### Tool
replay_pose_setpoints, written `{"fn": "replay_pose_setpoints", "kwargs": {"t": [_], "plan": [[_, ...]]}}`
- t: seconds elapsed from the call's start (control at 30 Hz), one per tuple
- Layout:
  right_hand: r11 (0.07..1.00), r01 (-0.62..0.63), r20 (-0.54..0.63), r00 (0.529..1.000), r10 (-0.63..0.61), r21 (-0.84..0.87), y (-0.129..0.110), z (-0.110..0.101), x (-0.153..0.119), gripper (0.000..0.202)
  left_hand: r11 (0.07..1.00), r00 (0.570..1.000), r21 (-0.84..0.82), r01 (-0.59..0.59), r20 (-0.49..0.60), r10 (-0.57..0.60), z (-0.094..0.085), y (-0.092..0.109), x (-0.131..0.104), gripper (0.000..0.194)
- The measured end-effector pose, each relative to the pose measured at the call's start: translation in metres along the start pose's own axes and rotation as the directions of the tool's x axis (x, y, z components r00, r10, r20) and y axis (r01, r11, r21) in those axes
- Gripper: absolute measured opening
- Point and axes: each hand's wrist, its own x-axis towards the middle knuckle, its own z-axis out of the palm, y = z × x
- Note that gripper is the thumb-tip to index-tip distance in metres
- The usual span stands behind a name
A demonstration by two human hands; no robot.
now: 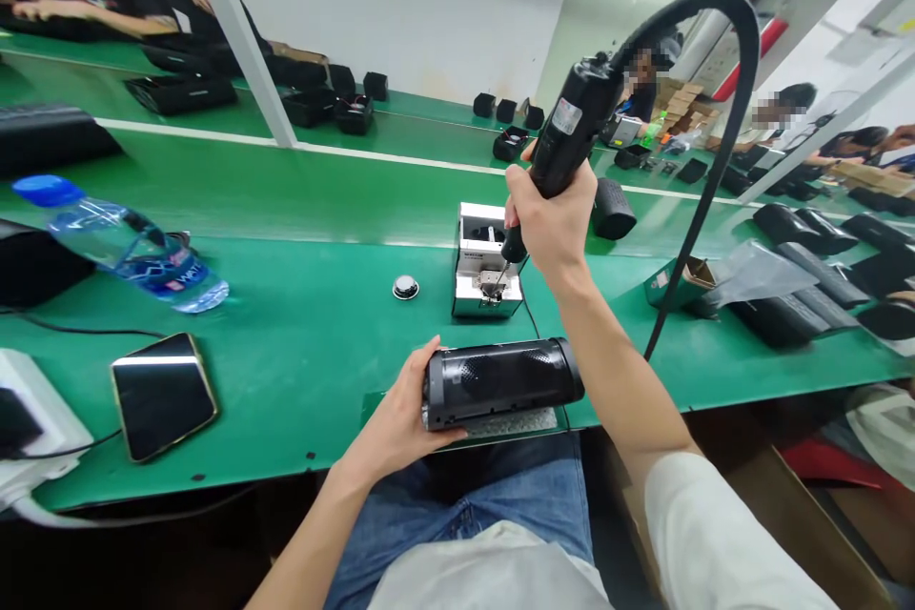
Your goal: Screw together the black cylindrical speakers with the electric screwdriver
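Note:
My right hand point(547, 210) is wrapped round a black electric screwdriver point(572, 129), held tilted with its bit pointing down. The bit tip is at the front of a white screw feeder point(487, 257) on the green table; whether it touches a screw is too small to tell. My left hand point(407, 405) grips the left end of a black cylindrical speaker point(504, 381), which lies sideways near the table's front edge. Beneath the speaker a grey textured pad point(515, 423) shows. A small round silver-rimmed part point(405, 287) lies left of the feeder.
On the left are a water bottle point(135, 248), a phone point(164, 396) and a white power strip point(35, 419). A black cable point(729, 114) arches from the screwdriver. To the right stand a small green box point(679, 284) and several black speakers point(779, 310). Other people sit across the table.

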Motion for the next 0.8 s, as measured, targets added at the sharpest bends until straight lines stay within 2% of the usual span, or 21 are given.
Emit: {"fn": "replay_pose_setpoints", "kwargs": {"t": [0.3, 0.4, 0.5, 0.7, 0.8], "plan": [[0.999, -0.032, 0.016, 0.999, 0.031, 0.031, -0.001, -0.005, -0.005, 0.018, 0.999, 0.999, 0.020, -0.035, -0.018, 0.035, -0.001, 0.000, 0.001, 0.130], [0.996, -0.058, 0.035, 0.998, 0.055, 0.067, -0.011, -0.015, -0.008, 0.018, 0.998, 0.999, 0.032, -0.045, -0.022, 0.045, -0.001, 0.000, 0.002, 0.129], [0.995, -0.047, 0.031, 0.999, 0.044, 0.090, -0.043, -0.038, -0.010, 0.018, 0.998, 0.999, 0.042, -0.047, -0.021, 0.048, -0.002, -0.001, 0.003, 0.130], [0.997, 0.004, -0.034, 0.999, -0.001, 0.081, -0.142, -0.111, -0.037, 0.021, 0.997, 1.000, 0.072, -0.017, -0.020, 0.019, -0.003, -0.002, 0.004, 0.122], [0.999, -0.039, -0.066, 0.997, 0.039, 0.002, -0.168, -0.132, -0.058, 0.024, 0.996, 1.000, 0.093, 0.018, -0.023, -0.016, -0.004, -0.003, 0.005, 0.123]]}}
